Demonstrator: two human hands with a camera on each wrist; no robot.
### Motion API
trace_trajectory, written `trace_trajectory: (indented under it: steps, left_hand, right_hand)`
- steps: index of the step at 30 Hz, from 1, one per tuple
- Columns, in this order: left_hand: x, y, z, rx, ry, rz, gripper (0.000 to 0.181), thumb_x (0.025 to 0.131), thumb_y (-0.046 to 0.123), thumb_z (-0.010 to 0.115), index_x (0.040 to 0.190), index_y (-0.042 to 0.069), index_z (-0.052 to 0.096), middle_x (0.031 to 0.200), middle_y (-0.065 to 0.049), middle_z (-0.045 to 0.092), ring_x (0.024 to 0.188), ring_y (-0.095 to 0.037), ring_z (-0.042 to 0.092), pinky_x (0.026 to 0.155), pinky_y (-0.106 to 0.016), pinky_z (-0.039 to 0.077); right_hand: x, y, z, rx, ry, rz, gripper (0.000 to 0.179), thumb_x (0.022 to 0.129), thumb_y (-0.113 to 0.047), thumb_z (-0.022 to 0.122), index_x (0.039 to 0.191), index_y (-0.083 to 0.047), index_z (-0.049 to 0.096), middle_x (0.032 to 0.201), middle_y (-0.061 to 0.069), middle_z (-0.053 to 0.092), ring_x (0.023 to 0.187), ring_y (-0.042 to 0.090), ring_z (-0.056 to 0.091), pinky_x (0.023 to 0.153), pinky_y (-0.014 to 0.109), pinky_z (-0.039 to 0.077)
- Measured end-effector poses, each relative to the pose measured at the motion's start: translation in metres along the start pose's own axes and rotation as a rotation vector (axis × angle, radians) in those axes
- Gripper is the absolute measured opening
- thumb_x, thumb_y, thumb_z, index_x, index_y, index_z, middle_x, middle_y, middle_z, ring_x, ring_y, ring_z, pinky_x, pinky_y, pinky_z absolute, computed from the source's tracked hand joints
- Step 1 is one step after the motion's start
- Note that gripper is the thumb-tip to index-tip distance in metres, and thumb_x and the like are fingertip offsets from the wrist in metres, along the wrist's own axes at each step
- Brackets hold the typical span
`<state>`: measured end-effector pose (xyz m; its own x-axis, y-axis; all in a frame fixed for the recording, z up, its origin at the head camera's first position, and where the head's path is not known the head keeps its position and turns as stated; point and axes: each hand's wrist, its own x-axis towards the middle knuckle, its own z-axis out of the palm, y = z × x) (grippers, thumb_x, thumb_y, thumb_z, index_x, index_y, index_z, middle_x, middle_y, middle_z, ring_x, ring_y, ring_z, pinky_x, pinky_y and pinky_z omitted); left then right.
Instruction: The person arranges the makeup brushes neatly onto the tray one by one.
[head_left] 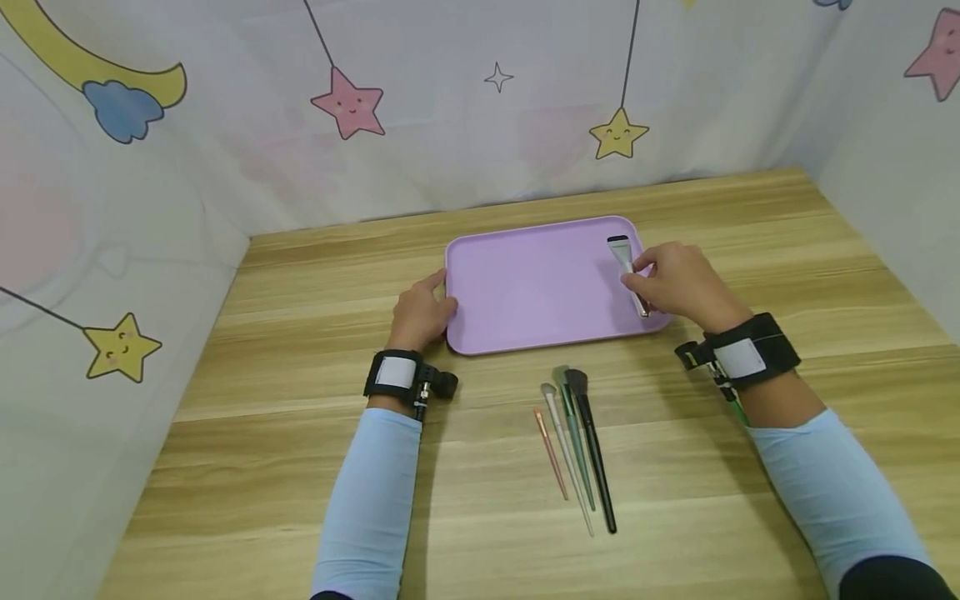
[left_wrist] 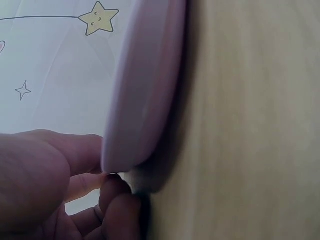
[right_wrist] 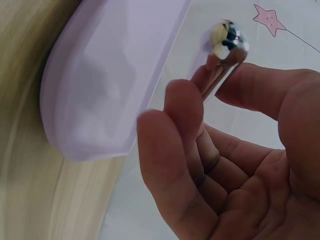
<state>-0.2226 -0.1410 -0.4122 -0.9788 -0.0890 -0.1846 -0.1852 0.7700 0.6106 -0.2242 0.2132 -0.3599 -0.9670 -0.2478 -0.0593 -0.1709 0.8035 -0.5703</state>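
A makeup brush (head_left: 621,250) with a wide silver ferrule and short, flat dark bristles is pinched between the thumb and fingers of my right hand (head_left: 681,283). It is over the right end of the lilac tray (head_left: 540,287). In the right wrist view the shiny end of the brush handle (right_wrist: 230,42) sticks out past the fingertips. My left hand (head_left: 420,315) grips the tray's left edge, the thumb at the rim. In the left wrist view other fingers (left_wrist: 120,212) curl beneath that edge.
On the wooden table (head_left: 300,467), in front of the tray, several makeup brushes lie side by side: a thin pink one (head_left: 551,454), a pale one (head_left: 567,458), a green one (head_left: 577,442) and a larger black one (head_left: 594,450). A printed curtain (head_left: 450,167) stands behind the table.
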Motion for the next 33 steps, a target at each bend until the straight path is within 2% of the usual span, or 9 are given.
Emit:
trace_trajectory:
  steps: [3,10,15,22,29,33]
  left_hand:
    - [0.001,-0.001,0.001,-0.004,-0.001,-0.003,0.062,0.094,0.023,0.056,0.155,0.018,0.044,0.143,-0.019,0.052,0.098,-0.035,0.061,0.07,-0.038,0.048]
    - [0.0,-0.002,-0.001,-0.012,-0.013,-0.016,0.062,0.094,0.023,0.055,0.155,0.018,0.043,0.147,-0.018,0.049,0.111,-0.036,0.057,0.076,-0.04,0.048]
    - [0.001,-0.001,0.0,-0.016,-0.013,-0.018,0.062,0.095,0.023,0.055,0.155,0.018,0.043,0.149,-0.018,0.047,0.113,-0.037,0.055,0.078,-0.04,0.048]
    - [0.001,-0.001,0.001,-0.019,-0.016,-0.026,0.061,0.095,0.023,0.056,0.155,0.018,0.044,0.148,-0.019,0.048,0.11,-0.036,0.056,0.076,-0.039,0.048]
    - [0.002,-0.001,0.002,-0.03,-0.012,-0.027,0.062,0.095,0.024,0.056,0.155,0.02,0.043,0.146,-0.018,0.05,0.101,-0.034,0.062,0.069,-0.037,0.048]
    - [0.002,-0.001,0.001,-0.023,-0.007,-0.021,0.062,0.095,0.024,0.056,0.155,0.02,0.043,0.147,-0.018,0.049,0.104,-0.034,0.06,0.07,-0.037,0.048]
  right_hand:
    - [0.001,0.003,0.002,0.005,0.001,0.003,0.035,0.094,-0.021,0.066,0.111,0.01,0.07,0.058,0.003,0.062,0.052,0.016,0.061,0.049,0.03,0.044]
    - [0.006,0.009,0.007,0.007,-0.019,0.042,0.036,0.094,-0.021,0.067,0.113,0.01,0.069,0.061,0.005,0.064,0.055,0.017,0.061,0.049,0.03,0.046]
    - [0.009,0.015,0.008,0.005,-0.026,0.058,0.038,0.095,-0.021,0.067,0.114,0.011,0.068,0.064,0.007,0.065,0.056,0.018,0.061,0.05,0.031,0.046]
    - [0.014,0.022,0.011,0.003,-0.034,0.084,0.035,0.094,-0.021,0.067,0.112,0.01,0.069,0.065,0.007,0.064,0.057,0.018,0.059,0.049,0.031,0.045]
    - [0.019,0.025,0.013,-0.01,-0.047,0.082,0.035,0.094,-0.02,0.068,0.11,0.012,0.069,0.065,0.008,0.065,0.059,0.02,0.061,0.05,0.029,0.047]
    - [0.021,0.024,0.012,-0.024,-0.046,0.082,0.033,0.094,-0.019,0.068,0.107,0.011,0.07,0.063,0.007,0.065,0.057,0.019,0.06,0.049,0.029,0.046]
